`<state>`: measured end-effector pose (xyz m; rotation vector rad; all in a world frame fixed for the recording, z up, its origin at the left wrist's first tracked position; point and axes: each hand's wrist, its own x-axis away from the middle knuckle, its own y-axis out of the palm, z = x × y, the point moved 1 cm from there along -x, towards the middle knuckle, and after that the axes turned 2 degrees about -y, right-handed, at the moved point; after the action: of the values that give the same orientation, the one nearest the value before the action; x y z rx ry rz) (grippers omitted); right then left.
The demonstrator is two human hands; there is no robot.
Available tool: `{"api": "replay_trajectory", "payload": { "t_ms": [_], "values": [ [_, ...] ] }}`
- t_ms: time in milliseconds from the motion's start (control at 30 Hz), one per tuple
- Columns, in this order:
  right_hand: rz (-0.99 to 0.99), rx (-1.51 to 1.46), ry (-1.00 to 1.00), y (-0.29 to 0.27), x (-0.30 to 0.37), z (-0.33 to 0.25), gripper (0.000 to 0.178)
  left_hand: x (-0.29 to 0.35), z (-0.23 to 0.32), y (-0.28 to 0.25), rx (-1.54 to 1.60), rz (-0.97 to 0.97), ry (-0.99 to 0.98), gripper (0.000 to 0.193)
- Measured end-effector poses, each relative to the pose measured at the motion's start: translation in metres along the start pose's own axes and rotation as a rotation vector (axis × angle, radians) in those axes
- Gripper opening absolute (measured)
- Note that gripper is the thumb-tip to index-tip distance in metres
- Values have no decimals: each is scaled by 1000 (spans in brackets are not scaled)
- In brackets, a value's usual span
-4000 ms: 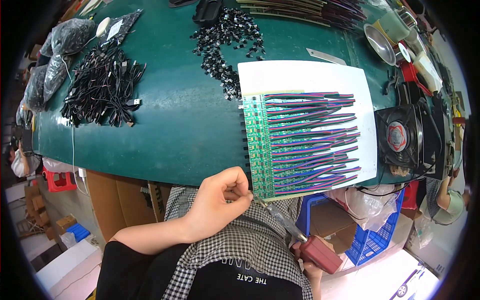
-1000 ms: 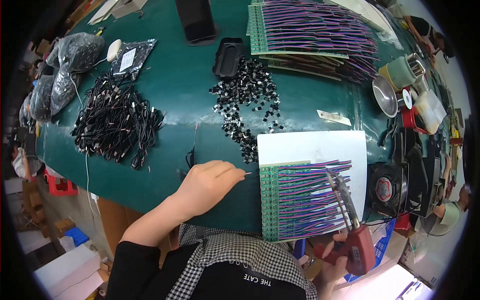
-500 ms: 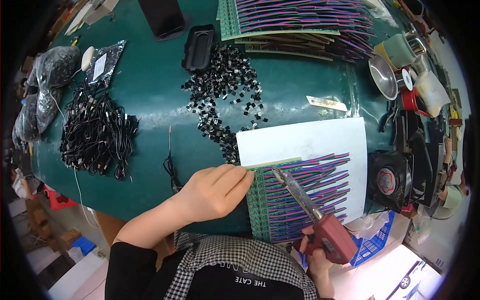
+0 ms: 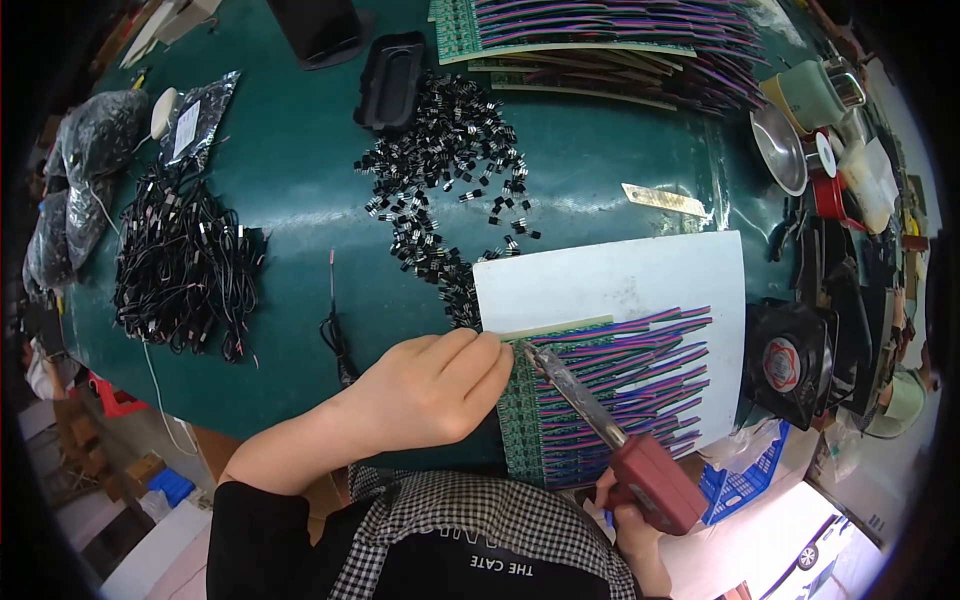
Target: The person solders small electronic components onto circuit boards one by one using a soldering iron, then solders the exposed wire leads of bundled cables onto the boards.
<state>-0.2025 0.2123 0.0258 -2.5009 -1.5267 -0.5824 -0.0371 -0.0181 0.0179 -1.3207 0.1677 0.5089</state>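
In front of me a green circuit board panel [image 4: 523,430] lies on a white sheet [image 4: 590,280], with rows of purple, red and blue wires [image 4: 630,370] running off it to the right. My left hand [image 4: 435,385] has its fingers pinched together at the panel's upper left corner; whatever is between them is hidden. From the lower right, my right hand [image 4: 632,515] grips a dark red pistol-shaped soldering iron [image 4: 655,485]. Its metal tip reaches the panel just right of my left fingertips.
Small black three-legged components [image 4: 450,150] lie heaped beyond my left hand, beside a black tray [image 4: 390,85]. Wired panels [image 4: 590,50] are stacked at the back. Black cables [image 4: 185,270] are bunched on the left. A small fan [image 4: 790,355] and a metal bowl [image 4: 778,150] stand on the right.
The soldering iron has shifted left, bringing its tip closer to my left fingertips. My left hand stays pinched at the panel's corner. The whole view has shifted slightly.
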Motion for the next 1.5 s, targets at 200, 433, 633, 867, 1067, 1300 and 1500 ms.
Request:
{"api": "replay_trajectory", "payload": {
  "t_ms": [200, 433, 633, 867, 1067, 1300, 1500],
  "values": [
    [12, 393, -146, -11, 10, 18, 53, -2, 1, -2, -6, -9, 2, 25],
    [-57, 298, -202, -12, 6, 18, 55, -2, 0, -2, 2, -14, 4, 26],
    [-16, 100, -86, -8, 4, 11, 60, -1, 1, -2, -4, -17, -4, 26],
    [3, 90, -103, -12, 8, 19, 58, -1, 1, -2, -17, -23, -3, 27],
    [-56, 383, -212, -9, 6, 14, 58, -2, 2, -1, -34, -17, -1, 27],
    [17, 88, -128, -5, 3, 9, 62, -2, 2, -2, -44, -12, 2, 27],
    [50, 24, -99, -2, 3, 8, 62, -3, 2, -2, -44, -14, 16, 27]
  ]
}}
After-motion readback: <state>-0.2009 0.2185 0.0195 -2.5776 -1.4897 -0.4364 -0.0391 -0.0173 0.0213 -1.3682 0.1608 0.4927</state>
